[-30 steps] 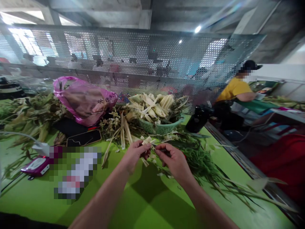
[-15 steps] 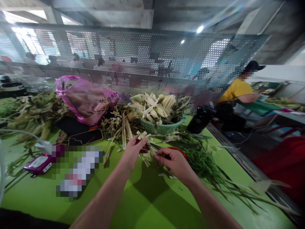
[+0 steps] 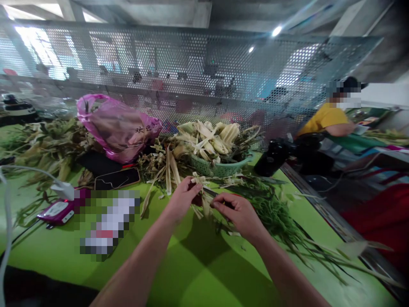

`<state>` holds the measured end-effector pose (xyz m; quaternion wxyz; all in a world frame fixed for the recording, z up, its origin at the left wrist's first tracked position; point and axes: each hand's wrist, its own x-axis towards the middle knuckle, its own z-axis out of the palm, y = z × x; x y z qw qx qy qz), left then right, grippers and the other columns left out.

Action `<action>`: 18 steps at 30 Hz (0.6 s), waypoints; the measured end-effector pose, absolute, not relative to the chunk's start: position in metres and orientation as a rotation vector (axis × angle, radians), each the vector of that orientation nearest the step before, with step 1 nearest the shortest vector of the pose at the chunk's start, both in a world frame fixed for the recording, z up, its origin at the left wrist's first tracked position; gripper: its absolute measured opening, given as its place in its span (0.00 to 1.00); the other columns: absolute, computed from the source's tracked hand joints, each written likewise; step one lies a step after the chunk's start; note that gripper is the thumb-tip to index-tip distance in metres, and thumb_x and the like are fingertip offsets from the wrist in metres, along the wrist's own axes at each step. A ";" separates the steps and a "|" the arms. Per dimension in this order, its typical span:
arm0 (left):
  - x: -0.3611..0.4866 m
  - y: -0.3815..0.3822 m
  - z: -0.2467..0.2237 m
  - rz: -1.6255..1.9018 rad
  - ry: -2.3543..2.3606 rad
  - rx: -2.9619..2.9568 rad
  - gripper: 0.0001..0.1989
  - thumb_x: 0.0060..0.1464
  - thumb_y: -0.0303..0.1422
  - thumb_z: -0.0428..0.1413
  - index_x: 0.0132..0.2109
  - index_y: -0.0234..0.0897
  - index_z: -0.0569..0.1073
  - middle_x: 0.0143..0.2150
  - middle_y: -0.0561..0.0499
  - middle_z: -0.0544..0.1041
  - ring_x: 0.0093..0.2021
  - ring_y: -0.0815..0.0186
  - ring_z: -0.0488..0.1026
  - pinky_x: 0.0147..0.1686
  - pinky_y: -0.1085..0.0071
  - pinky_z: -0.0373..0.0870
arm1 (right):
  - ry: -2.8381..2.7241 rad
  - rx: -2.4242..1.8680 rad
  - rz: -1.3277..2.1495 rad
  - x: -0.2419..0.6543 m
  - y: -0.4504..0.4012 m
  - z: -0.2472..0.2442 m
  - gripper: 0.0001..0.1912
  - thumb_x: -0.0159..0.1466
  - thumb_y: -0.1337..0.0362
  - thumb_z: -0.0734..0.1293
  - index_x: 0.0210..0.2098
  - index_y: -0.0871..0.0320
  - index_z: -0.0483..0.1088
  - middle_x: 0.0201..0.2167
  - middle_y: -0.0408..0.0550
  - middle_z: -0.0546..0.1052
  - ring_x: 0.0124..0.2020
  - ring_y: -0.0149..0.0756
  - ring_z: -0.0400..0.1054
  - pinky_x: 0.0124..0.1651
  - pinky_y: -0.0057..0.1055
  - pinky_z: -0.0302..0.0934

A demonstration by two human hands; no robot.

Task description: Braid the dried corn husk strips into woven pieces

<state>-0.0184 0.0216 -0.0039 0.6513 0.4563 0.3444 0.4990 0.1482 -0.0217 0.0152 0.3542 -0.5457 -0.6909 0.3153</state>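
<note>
My left hand [image 3: 185, 197] is closed on a small piece of folded pale corn husk [image 3: 197, 178], pinched between thumb and fingers. To its right, my right hand [image 3: 234, 211] pinches a loose husk strip [image 3: 207, 204] that hangs from the piece. Both hands are above the green table, close together. Just behind my right hand lie scissors with a dark blade [image 3: 211, 192]; their red handles are mostly hidden by the hand. A pale green basket [image 3: 217, 169] heaped with dried corn husks [image 3: 207, 140] stands beyond my hands.
A pink plastic bag [image 3: 118, 128], a phone [image 3: 117, 179] and a purple power strip [image 3: 57, 212] are on the left. Green grass-like strands [image 3: 275, 217] lie on the right, near a black bottle [image 3: 268, 162]. Behind runs a perforated metal screen [image 3: 179, 55]; a person in yellow [image 3: 329, 117] is at far right.
The view has shifted slightly. My right hand has covered more of the scissors' red handles. Both hands keep hold of the husk.
</note>
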 end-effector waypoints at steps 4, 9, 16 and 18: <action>-0.019 0.018 0.000 1.074 0.689 0.952 0.17 0.43 0.41 0.63 0.34 0.34 0.68 0.28 0.56 0.68 0.24 0.75 0.65 0.23 0.78 0.64 | -1.818 -1.447 0.712 0.151 -0.020 0.009 0.13 0.62 0.55 0.63 0.29 0.58 0.72 0.23 0.42 0.71 0.26 0.32 0.63 0.28 0.26 0.55; -0.021 0.018 0.000 1.024 0.663 0.935 0.17 0.44 0.41 0.63 0.36 0.34 0.69 0.29 0.55 0.70 0.24 0.75 0.67 0.25 0.76 0.67 | -1.825 -1.456 0.553 0.152 -0.021 0.004 0.12 0.63 0.56 0.61 0.34 0.56 0.72 0.28 0.45 0.74 0.29 0.34 0.65 0.33 0.28 0.58; -0.020 0.023 -0.005 1.133 0.840 1.002 0.16 0.48 0.41 0.60 0.36 0.35 0.65 0.28 0.54 0.71 0.23 0.71 0.71 0.28 0.70 0.72 | -1.778 -1.397 0.320 0.150 -0.025 0.012 0.08 0.61 0.59 0.65 0.35 0.56 0.70 0.36 0.48 0.72 0.24 0.30 0.61 0.29 0.28 0.56; -0.020 0.023 -0.005 1.138 0.851 1.004 0.16 0.48 0.41 0.60 0.36 0.36 0.64 0.28 0.54 0.71 0.23 0.70 0.72 0.28 0.70 0.72 | -1.835 -1.386 0.329 0.149 -0.025 0.012 0.09 0.62 0.58 0.64 0.30 0.56 0.69 0.31 0.47 0.72 0.28 0.33 0.64 0.31 0.29 0.57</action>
